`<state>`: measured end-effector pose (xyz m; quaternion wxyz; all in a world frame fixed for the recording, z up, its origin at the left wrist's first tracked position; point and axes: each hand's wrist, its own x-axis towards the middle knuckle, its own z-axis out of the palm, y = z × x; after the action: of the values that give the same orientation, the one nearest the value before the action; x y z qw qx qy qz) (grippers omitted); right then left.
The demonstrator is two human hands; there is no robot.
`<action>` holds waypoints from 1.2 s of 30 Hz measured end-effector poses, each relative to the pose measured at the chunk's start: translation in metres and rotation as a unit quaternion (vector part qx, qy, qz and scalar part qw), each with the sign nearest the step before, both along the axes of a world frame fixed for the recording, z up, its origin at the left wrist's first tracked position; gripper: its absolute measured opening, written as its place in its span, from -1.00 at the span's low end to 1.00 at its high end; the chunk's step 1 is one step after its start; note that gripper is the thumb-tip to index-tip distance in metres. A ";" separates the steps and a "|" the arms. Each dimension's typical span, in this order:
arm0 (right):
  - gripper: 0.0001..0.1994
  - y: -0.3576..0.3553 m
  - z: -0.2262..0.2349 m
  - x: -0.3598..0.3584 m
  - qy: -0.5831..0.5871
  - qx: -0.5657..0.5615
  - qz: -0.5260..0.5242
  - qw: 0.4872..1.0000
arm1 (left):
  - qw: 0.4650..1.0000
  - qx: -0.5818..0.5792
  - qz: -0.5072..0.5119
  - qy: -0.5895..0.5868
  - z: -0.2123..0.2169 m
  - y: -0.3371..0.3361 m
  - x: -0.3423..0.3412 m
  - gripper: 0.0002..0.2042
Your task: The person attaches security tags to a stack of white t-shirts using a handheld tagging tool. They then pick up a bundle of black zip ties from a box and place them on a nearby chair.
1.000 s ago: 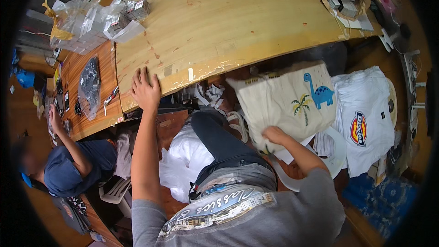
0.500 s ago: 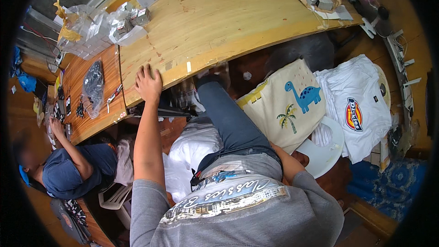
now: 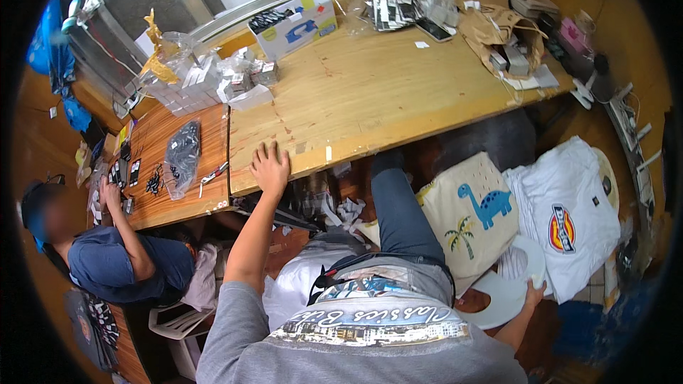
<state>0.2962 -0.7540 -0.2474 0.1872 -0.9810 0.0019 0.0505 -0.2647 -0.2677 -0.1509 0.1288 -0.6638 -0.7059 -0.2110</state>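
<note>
My left hand (image 3: 270, 167) stays flat and open on the wooden table (image 3: 398, 92) edge, while my right hand (image 3: 532, 293) has dropped to grip the white chair seat (image 3: 501, 299) behind me.

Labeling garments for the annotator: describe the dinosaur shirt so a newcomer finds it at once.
Start at the long wooden table and look below its near edge, to the right of the person's knee. There lies a cream shirt, overlapping a white shirt on its right. It alone has a blue dinosaur above a palm tree; the white one bears a round badge.
</note>
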 end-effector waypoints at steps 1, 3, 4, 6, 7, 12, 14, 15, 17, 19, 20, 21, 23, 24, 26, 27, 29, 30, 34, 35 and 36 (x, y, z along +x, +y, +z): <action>-0.43 -0.022 -0.031 0.031 0.014 0.117 0.078 0.990 | 1.000 -0.011 -0.002 -0.011 -0.004 0.000 -0.003 -0.59; -0.50 -0.037 -0.057 0.057 0.092 0.228 0.077 0.966 | 0.999 -0.031 -0.014 -0.024 -0.008 0.000 -0.007 -0.58; -0.51 -0.026 -0.052 0.050 0.116 0.208 -0.013 0.971 | 0.999 -0.039 -0.020 -0.031 -0.002 0.000 -0.007 -0.59; -0.55 -0.012 -0.036 0.040 0.122 0.205 -0.091 0.967 | 0.997 -0.053 -0.039 -0.045 0.002 0.004 -0.010 -0.60; -0.56 -0.004 -0.030 0.038 0.124 0.211 -0.104 0.964 | 0.996 -0.063 -0.044 -0.054 0.003 0.003 -0.014 -0.61; -0.64 0.005 -0.005 0.004 0.140 0.243 -0.159 0.947 | 0.995 -0.067 -0.077 -0.021 0.023 0.004 -0.012 -0.64; -0.67 0.000 -0.017 -0.011 0.136 0.277 -0.156 0.938 | 0.995 -0.052 -0.079 -0.007 0.021 0.004 -0.008 -0.66; -0.69 0.007 -0.015 -0.022 0.136 0.298 -0.154 0.932 | 0.996 -0.037 -0.079 -0.003 0.021 0.006 -0.009 -0.67; -0.70 0.008 -0.010 -0.048 0.142 0.352 -0.145 0.914 | 0.996 -0.028 -0.086 -0.013 0.021 0.003 -0.009 -0.68; -0.70 0.018 -0.010 -0.077 0.160 0.403 -0.153 0.888 | 0.996 -0.036 -0.085 -0.021 0.023 0.006 -0.007 -0.68; -0.70 0.034 -0.001 -0.092 0.152 0.311 -0.232 0.909 | 0.995 -0.037 -0.089 -0.020 0.027 0.006 -0.006 -0.68; -0.69 0.035 -0.002 -0.097 0.152 0.321 -0.224 0.908 | 0.995 -0.039 -0.091 -0.022 0.029 0.006 -0.006 -0.68; -0.69 0.035 -0.005 -0.107 0.152 0.337 -0.205 0.906 | 0.993 -0.060 -0.092 -0.046 0.025 0.004 -0.009 -0.67; -0.69 0.042 -0.005 -0.112 0.136 0.331 -0.203 0.911 | 0.992 -0.064 -0.094 -0.050 0.025 0.006 -0.010 -0.67; -0.69 0.069 -0.002 -0.115 0.108 0.315 -0.199 0.922 | 0.992 -0.067 -0.093 -0.049 0.026 0.006 -0.010 -0.68; -0.69 0.086 0.008 -0.113 0.130 0.316 -0.175 0.923 | 0.993 -0.066 -0.089 -0.044 0.025 0.005 -0.011 -0.68; -0.71 0.097 -0.001 -0.105 0.165 0.372 -0.163 0.899 | 0.993 -0.061 -0.089 -0.041 0.024 0.007 -0.009 -0.68; -0.71 0.107 -0.003 -0.105 0.167 0.380 -0.171 0.894 | 0.994 -0.058 -0.088 -0.041 0.023 0.007 -0.009 -0.68; -0.67 0.130 -0.014 -0.115 0.205 0.381 -0.164 0.887 | 0.994 -0.049 -0.092 -0.044 0.022 0.006 -0.009 -0.69; -0.65 0.135 -0.018 -0.126 0.209 0.379 -0.155 0.888 | 0.994 -0.043 -0.091 -0.042 0.023 0.006 -0.008 -0.69; -0.63 0.142 -0.019 -0.131 0.213 0.377 -0.144 0.890 | 0.994 -0.042 -0.089 -0.040 0.024 0.006 -0.007 -0.69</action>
<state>0.1650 -0.6123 -0.2663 0.5430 -0.7915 0.1638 0.2277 -0.2718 -0.2613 -0.1269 0.0528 -0.7197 -0.6570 -0.2181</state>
